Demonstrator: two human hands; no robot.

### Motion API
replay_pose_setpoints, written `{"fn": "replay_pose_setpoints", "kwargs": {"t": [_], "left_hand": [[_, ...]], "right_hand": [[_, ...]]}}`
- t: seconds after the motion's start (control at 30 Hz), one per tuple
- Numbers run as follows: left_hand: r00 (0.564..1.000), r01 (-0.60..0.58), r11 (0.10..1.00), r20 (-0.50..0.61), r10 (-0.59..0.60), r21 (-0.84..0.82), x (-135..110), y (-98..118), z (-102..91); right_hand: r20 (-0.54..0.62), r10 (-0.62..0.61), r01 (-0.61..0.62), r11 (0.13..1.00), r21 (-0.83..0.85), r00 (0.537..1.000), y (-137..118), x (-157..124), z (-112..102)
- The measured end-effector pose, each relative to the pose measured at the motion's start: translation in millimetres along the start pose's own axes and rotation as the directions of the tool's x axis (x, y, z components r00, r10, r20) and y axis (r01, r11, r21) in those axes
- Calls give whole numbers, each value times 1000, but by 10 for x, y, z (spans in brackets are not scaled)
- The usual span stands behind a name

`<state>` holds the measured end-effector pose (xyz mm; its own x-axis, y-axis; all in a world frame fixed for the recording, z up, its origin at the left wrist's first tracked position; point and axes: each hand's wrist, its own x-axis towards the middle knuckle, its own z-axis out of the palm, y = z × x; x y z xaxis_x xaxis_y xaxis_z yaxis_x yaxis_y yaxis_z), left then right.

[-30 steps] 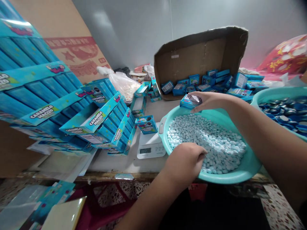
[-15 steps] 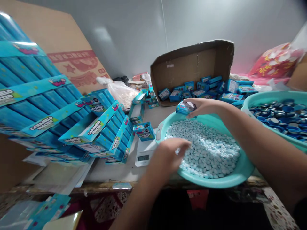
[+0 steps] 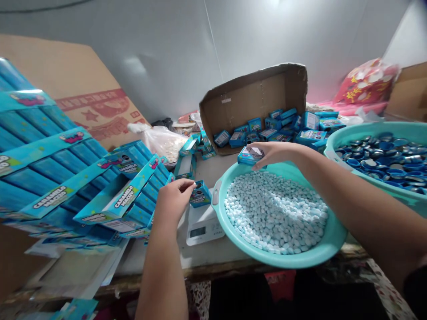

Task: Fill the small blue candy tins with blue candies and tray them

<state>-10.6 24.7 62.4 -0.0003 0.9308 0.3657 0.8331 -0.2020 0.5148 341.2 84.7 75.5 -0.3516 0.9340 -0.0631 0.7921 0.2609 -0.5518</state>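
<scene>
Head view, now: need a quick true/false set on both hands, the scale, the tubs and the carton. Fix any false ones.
1. The right hand holds a small blue box at the far rim of the near tub. True.
2. The white scale stands to the right of the near tub. False: it is to the left.
3. The left hand has its fingertips at the upper part of the box on the scale. True.
4. The second tub holds pale pieces. False: its contents are blue and silvery.
5. The brown carton has blue boxes in it. True.
</scene>
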Motion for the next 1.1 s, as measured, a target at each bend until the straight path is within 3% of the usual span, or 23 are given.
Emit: {"fn": "replay_pose_setpoints", "kwargs": {"t": [0.13,0.3,0.47,0.57,0.67,0.73,0.77,0.83,0.9,0.93,1.0,1.1], "left_hand": [[1000,-12,1000,16,11,7,23,-73,40],[996,-29,999,-80,26,-38,-6,-19,66],[1000,5,997,-3,-6,-75,54,-27,107],[999,10,996,-47,-15,-93,46,-16,107],[993,-35,974,-120,8,-224,-109,177,133],[989,-147,934,-74,129,-326,-292,414,195],[972,-221,909,-9,233,-353,-393,546,239],[880,-345,863,193,434,-369,-574,785,338],[772,-401,835,353,529,-377,-681,930,418],[753,-414,832,375,541,-370,-698,952,438],[802,-441,846,291,521,-299,-664,891,420],[914,-406,909,-39,404,-92,-517,608,268]], "right_hand": [[-10,10,-10,1000,-15,1000,-21,-8,-8],[-3,-3,3,1000,-24,1000,16,10,-5],[3,0,0,1000,-24,1000,17,4,-2],[-5,7,-7,999,-37,1000,3,-4,-5],[-5,-2,2,1000,-21,1000,10,-2,-6],[-3,-22,22,1000,0,1000,26,3,-3],[-7,-34,34,999,5,999,35,5,0],[-10,-41,41,999,9,999,46,7,7],[-12,-26,26,1000,6,1000,43,5,13],[-14,-17,17,1000,1,1000,38,3,14],[-18,-3,2,1000,-22,1000,23,-3,12],[-7,10,-10,999,-49,1000,10,-8,1]]}}
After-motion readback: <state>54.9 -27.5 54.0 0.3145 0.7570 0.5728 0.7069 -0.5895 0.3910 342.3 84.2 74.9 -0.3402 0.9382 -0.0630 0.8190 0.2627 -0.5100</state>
